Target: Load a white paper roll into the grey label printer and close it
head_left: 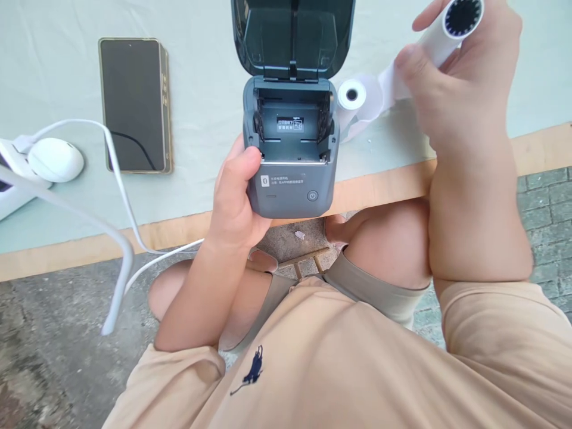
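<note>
My left hand grips the left side of a small dark grey label printer, its thumb near the front edge of the paper bay. The printer's dark, see-through lid is raised, and the bay behind the power button holds no roll. At the upper right, my right hand is closed around a white paper roll whose dark, toothed core end faces up. A second, smaller white roll stands just right of the printer, with a loose curl of paper beside it.
A dark-screened smartphone lies on the pale green cloth to the left. Further left are a white rounded device and a white cable hanging over the table's wooden edge. My knees are below that edge.
</note>
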